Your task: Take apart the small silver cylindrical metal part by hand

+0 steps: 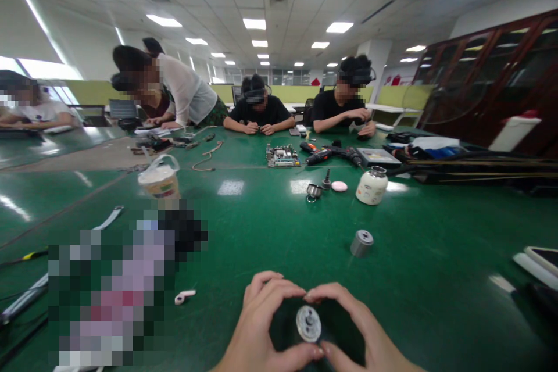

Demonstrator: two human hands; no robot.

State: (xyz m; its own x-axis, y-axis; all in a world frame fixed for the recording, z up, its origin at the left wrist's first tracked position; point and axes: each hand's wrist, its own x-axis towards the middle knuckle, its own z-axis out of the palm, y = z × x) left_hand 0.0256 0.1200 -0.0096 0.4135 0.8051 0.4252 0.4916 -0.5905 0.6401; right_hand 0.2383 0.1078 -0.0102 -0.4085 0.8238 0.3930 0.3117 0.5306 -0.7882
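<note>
A round grey metal part [308, 324] with a knob and small holes on its face sits between my two hands, tilted toward me. My left hand [265, 317] curves around its left side, thumb at the lower edge and index finger above. From the other side my right hand [355, 319] mirrors this, its thumb and fingertip meeting those of the left. How firmly each fingertip presses on the part is hard to make out, and its underside is hidden. Beyond the hands stands a short metal cylinder [361, 242] with a hole in its top.
Farther off are a white jar [372, 186], a pink disc [339, 186], a metal cup piece [313, 190], a circuit board [282, 155] and power screwdrivers [320, 156]. A drink cup [159, 181] and a white earbud [185, 296] lie left. Several people sit or stand beyond.
</note>
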